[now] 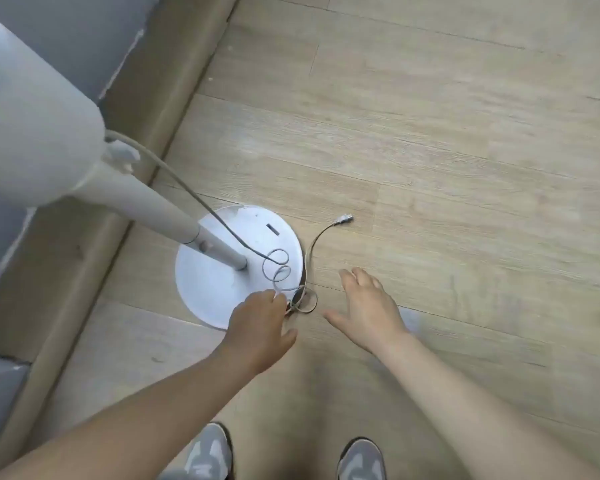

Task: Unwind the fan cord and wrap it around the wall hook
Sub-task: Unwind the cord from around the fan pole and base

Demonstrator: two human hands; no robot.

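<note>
Nearest the camera, at six o'clock, two grey shoes [208, 452] stand on the wooden floor [465, 168], the person bent forward so both arms reach the fan's foot. The left hand [260, 327] sits at the six o'clock rim of the round white base [201, 271], its fingers curled around the bunched coils of the cord [281, 271] (exactly how many loops it pinches cannot be told, since the knuckles hide them). Gathering the slack there seems meant to free the loops lying on the base. The right hand [368, 306] hovers just beside it at three o'clock, fingers spread and holding nothing, probably poised to take the loose run of cord. That run curves away toward one o'clock and ends in the plug [343, 219] lying flat on the floor, apart from the base. Farther off, the cord climbs along the tilted pole [174, 216] to the fan body [32, 116] at ten o'clock, by the skirting. No wall hook is in view.
</note>
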